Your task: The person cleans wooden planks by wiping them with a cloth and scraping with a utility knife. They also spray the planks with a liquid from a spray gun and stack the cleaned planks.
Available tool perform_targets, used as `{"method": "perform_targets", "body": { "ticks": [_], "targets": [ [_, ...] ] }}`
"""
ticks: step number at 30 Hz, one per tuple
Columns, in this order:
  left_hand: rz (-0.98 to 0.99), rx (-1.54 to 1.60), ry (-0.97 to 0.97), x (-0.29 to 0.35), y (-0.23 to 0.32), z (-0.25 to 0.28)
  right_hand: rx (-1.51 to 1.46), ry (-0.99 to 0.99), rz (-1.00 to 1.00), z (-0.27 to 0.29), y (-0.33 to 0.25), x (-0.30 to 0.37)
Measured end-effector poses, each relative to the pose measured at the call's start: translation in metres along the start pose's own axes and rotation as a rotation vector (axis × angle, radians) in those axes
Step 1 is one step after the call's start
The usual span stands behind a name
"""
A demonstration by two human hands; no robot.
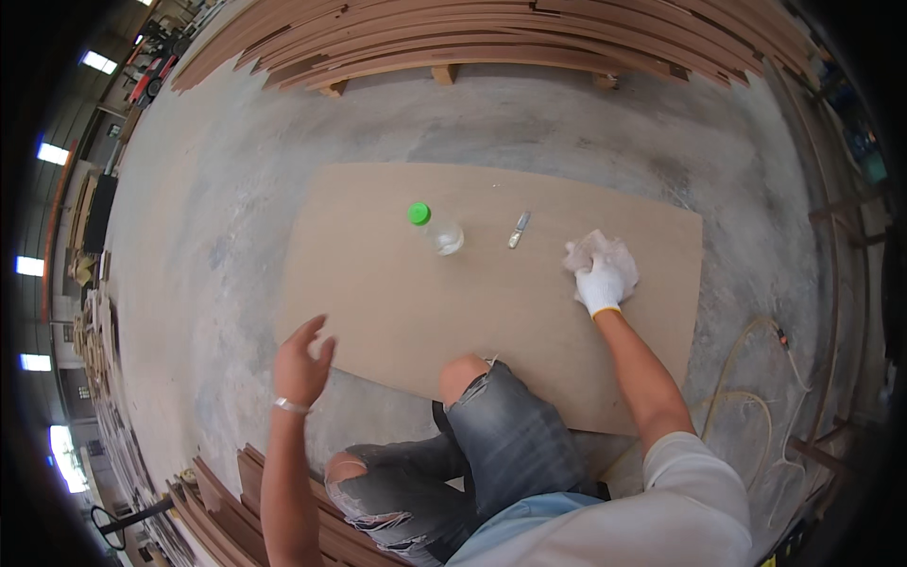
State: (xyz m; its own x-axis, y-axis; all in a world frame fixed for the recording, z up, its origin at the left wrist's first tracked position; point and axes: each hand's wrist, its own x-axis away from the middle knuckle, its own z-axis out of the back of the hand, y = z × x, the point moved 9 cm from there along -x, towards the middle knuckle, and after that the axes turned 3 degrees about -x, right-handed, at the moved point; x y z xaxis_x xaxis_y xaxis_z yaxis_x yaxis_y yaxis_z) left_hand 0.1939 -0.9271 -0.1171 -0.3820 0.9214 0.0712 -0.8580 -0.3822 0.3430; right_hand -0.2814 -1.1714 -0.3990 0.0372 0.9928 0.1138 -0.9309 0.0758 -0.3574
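My right hand (601,285), in a white knit glove with a yellow cuff, presses a crumpled whitish cloth (614,253) onto the right part of a brown board (378,293). Its fingers are bunched into the cloth and partly covered by it. Bare, with a bracelet at the wrist, my left hand (304,364) hovers by the board's left edge, fingers apart and nothing in them. A clear bottle (444,236) with a green cap is on the board left of the cloth. Between bottle and cloth lies a small tool, like a utility knife (519,231).
Stacked brown planks (453,42) rest on wooden blocks across the far side. More planks (227,510) lie at my lower left. A yellowish hose (723,378) curls over the concrete floor (208,236) on the right, near a metal frame (836,340). My bent knee touches the board's near edge.
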Motion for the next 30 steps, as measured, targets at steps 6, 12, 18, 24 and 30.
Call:
{"method": "perform_targets", "body": {
  "ticks": [6,12,18,24,30],
  "targets": [
    [0.083,0.605,-0.134,-0.125,0.012,-0.186,-0.133,0.034,-0.054,-0.009,-0.112,-0.025],
    [-0.032,0.662,0.057,-0.199,0.033,-0.216,0.041,-0.099,-0.116,-0.064,-0.197,-0.027],
    [0.003,0.607,0.147,-0.154,0.013,-0.212,0.222,-0.277,0.012,-0.089,-0.211,-0.037],
    [0.119,0.683,-0.090,-0.048,0.034,-0.162,-0.294,-0.235,0.168,-0.084,-0.149,-0.059],
    [0.253,0.668,-0.105,0.022,0.029,-0.091,0.100,-0.351,-0.002,-0.079,-0.183,-0.032]
  ]
}}
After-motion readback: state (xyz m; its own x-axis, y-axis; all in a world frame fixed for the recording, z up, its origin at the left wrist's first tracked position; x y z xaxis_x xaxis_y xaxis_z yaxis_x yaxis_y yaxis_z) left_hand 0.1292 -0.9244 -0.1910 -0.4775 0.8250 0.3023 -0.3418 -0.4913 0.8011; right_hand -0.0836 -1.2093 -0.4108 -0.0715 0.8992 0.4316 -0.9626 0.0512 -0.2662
